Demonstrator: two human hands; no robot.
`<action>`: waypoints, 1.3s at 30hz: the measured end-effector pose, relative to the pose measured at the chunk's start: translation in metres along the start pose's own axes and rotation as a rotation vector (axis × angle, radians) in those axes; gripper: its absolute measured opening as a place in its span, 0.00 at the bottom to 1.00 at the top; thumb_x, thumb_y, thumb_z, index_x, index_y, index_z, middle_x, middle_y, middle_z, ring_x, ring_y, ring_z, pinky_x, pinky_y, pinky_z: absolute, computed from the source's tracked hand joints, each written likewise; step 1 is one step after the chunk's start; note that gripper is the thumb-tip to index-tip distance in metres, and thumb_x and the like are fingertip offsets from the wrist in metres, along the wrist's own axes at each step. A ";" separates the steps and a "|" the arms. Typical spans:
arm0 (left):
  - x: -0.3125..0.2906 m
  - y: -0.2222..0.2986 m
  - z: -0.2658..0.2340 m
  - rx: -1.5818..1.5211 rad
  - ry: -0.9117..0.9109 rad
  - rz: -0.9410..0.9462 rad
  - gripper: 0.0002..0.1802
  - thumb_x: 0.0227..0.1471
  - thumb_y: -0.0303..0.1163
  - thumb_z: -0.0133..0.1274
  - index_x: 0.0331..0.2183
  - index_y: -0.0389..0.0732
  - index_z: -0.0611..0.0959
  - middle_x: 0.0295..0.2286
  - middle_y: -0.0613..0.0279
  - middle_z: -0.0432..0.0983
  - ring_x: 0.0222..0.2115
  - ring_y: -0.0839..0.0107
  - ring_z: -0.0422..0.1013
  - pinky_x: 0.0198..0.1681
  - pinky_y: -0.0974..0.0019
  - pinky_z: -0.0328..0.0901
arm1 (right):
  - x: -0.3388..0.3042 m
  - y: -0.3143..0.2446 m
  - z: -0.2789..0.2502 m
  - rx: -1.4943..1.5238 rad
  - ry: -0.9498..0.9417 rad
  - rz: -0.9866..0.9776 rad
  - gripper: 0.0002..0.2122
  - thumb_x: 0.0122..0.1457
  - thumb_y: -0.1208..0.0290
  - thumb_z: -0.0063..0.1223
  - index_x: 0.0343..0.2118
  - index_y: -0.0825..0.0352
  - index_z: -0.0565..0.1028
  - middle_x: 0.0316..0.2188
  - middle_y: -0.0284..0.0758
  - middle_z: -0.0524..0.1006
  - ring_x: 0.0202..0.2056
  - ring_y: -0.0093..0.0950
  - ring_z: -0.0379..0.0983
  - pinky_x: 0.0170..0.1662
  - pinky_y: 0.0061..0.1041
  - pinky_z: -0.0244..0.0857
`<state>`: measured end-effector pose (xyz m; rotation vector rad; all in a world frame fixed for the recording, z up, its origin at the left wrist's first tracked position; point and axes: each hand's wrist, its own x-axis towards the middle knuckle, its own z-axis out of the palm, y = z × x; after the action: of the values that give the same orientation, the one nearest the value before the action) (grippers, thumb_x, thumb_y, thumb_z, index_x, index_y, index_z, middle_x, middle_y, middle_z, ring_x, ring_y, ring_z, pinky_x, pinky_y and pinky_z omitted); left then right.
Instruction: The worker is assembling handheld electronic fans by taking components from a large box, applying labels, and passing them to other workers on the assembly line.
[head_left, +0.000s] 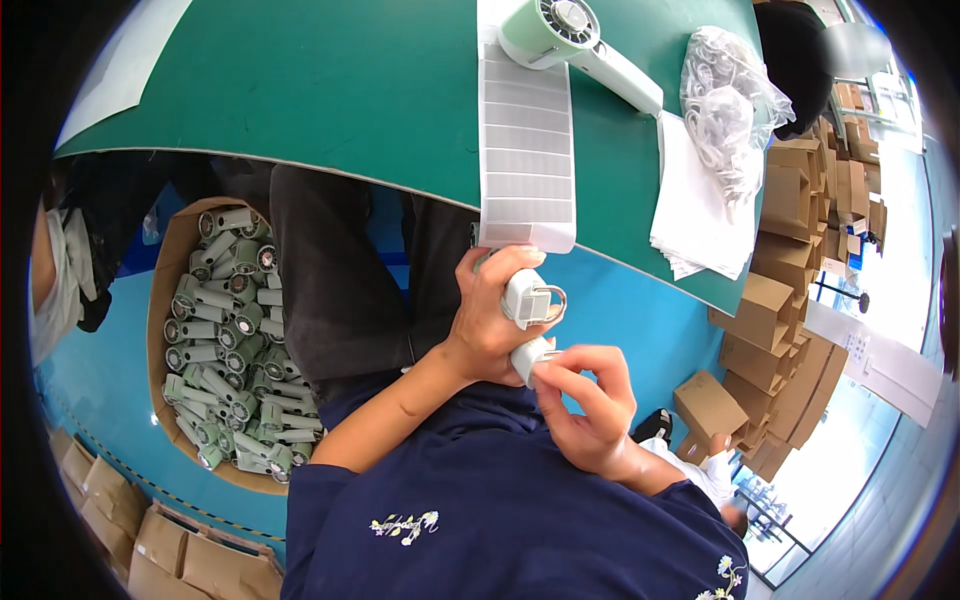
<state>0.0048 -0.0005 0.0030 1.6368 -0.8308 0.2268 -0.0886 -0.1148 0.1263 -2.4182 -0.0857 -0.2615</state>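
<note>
My left hand (483, 322) is wrapped around pale grey-green handheld fans, seen end on. The upper fan end (520, 299) carries a metal loop; below it another pale fan end (527, 362) sticks out of the grip. The rest of them is hidden by the fingers. At that lower end my right hand (590, 405) is closed in a pinch, its fingertips against the edge; what they pinch is too small to tell. Just beyond the left hand, a strip of blank silvery labels (527, 150) hangs over the table edge. A green handheld fan (555, 32) lies across its far end.
The green table (350, 110) spans the front. On its right lie white paper sheets (690, 225) and a clear bag of white cables (722, 110). A carton (160, 310) full of handheld fans (235, 330) stands at left. Cardboard boxes (755, 310) are stacked at right; another person sits at far left.
</note>
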 end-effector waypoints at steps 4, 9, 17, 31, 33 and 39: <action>-0.001 0.003 -0.002 -0.023 0.014 -0.011 0.23 0.29 0.44 0.68 0.34 0.49 0.87 0.53 0.48 0.65 0.55 0.49 0.65 0.54 0.41 0.54 | -0.006 -0.002 0.005 0.015 0.072 0.192 0.39 0.51 0.80 0.68 0.65 0.70 0.57 0.52 0.37 0.62 0.37 0.23 0.68 0.39 0.24 0.67; -0.003 -0.002 0.005 -0.006 0.048 0.022 0.25 0.27 0.44 0.69 0.34 0.49 0.87 0.52 0.49 0.66 0.54 0.50 0.66 0.53 0.42 0.55 | 0.003 0.007 0.017 0.736 0.061 0.613 0.31 0.61 0.76 0.59 0.65 0.69 0.57 0.50 0.35 0.63 0.39 0.19 0.67 0.41 0.22 0.67; 0.004 0.002 -0.001 -0.007 0.025 0.078 0.23 0.28 0.43 0.67 0.34 0.50 0.87 0.50 0.49 0.67 0.52 0.49 0.67 0.52 0.44 0.56 | 0.012 0.026 0.018 -0.073 0.233 -0.022 0.41 0.57 0.51 0.66 0.63 0.74 0.57 0.54 0.42 0.64 0.53 0.33 0.65 0.57 0.37 0.61; 0.007 0.063 -0.086 0.046 -0.158 0.016 0.31 0.25 0.40 0.70 0.41 0.55 0.91 0.47 0.52 0.68 0.49 0.52 0.66 0.53 0.50 0.56 | 0.091 0.022 -0.017 0.262 0.085 -0.001 0.20 0.60 0.69 0.60 0.54 0.69 0.72 0.52 0.45 0.73 0.52 0.43 0.71 0.57 0.36 0.65; 0.048 0.066 -0.127 0.127 -0.237 0.019 0.32 0.23 0.39 0.70 0.40 0.54 0.91 0.48 0.51 0.68 0.50 0.50 0.65 0.53 0.49 0.56 | 0.095 0.046 -0.013 0.275 0.182 0.027 0.16 0.61 0.72 0.57 0.50 0.70 0.74 0.50 0.45 0.74 0.52 0.42 0.72 0.57 0.35 0.65; 0.245 0.000 -0.185 0.764 -0.334 0.184 0.23 0.28 0.36 0.69 0.34 0.44 0.89 0.51 0.45 0.66 0.55 0.47 0.62 0.58 0.48 0.53 | 0.104 0.106 -0.008 -0.039 0.394 0.095 0.09 0.59 0.77 0.56 0.41 0.71 0.77 0.44 0.44 0.77 0.48 0.43 0.72 0.53 0.37 0.66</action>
<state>0.2370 0.0747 0.1902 2.3521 -1.2468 0.4458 0.0253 -0.2015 0.0861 -2.3544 0.2122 -0.6934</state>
